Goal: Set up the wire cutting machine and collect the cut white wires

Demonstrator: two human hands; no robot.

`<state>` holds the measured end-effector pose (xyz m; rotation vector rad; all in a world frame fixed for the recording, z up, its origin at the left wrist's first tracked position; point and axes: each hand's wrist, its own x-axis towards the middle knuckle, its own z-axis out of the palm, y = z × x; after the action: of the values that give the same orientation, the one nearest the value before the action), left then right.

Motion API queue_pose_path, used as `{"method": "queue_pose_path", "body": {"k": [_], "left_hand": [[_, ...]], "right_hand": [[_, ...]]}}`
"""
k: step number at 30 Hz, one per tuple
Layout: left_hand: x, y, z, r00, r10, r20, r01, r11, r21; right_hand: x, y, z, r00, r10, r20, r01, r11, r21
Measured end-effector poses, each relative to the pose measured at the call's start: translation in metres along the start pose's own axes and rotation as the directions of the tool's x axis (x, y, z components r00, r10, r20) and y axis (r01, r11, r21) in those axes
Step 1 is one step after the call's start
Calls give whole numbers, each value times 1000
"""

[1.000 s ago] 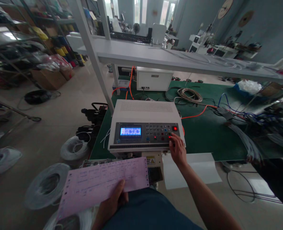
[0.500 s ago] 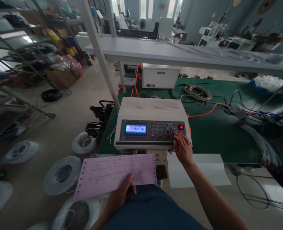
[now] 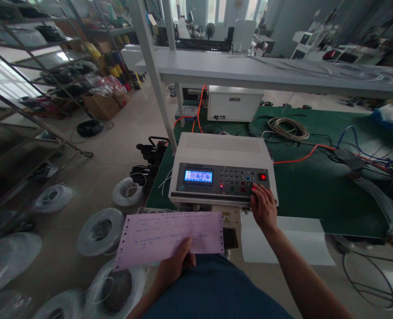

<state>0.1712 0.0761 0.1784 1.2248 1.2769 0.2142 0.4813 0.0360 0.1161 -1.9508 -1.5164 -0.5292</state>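
My left hand (image 3: 173,268) pinches the lower edge of a pink printed form (image 3: 169,237), held flat in front of me. My right hand (image 3: 264,206) rests on the right end of a white machine (image 3: 223,153), fingertips on the keys of its control panel (image 3: 231,180) beside a lit red button (image 3: 263,177). The fingers are bent, with nothing held in them. A blue screen (image 3: 198,176) glows on the panel's left side.
The machine stands on a green mat (image 3: 302,186) strewn with cables and a wire coil (image 3: 289,128). A white sheet (image 3: 292,241) hangs over the bench edge. Several wire spools (image 3: 99,230) lie on the floor at left, near metal shelving (image 3: 33,88). A white shelf (image 3: 266,73) spans above.
The view has shifted left, so machine and hands sit further right in the picture. My right hand stays on the keypad and the left keeps holding the form.
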Motion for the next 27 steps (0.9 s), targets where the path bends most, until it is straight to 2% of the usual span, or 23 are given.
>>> {"method": "queue_pose_path", "body": {"k": [4, 9, 14, 17, 22, 27], "left_hand": [[-1, 2, 1, 999, 38, 4, -38, 999, -25], [0, 4, 1, 998, 53, 24, -53, 998, -37], [2, -1, -2, 1000, 4, -3, -4, 1000, -8], [1, -2, -3, 1000, -2, -31, 2, 1000, 3], [0, 0, -4, 997, 62, -48, -60, 998, 27], [2, -2, -6, 996, 79, -36, -77, 996, 44]], "right_hand": [[5, -11, 4, 999, -29, 45, 29, 999, 16], [28, -46, 16, 975, -184, 128, 177, 982, 60], [50, -70, 28, 964, -214, 155, 206, 976, 70], [55, -73, 29, 968, -204, 149, 197, 978, 60], [62, -70, 26, 960, -245, 134, 239, 969, 60], [74, -71, 31, 971, -207, 117, 206, 978, 18]]}}
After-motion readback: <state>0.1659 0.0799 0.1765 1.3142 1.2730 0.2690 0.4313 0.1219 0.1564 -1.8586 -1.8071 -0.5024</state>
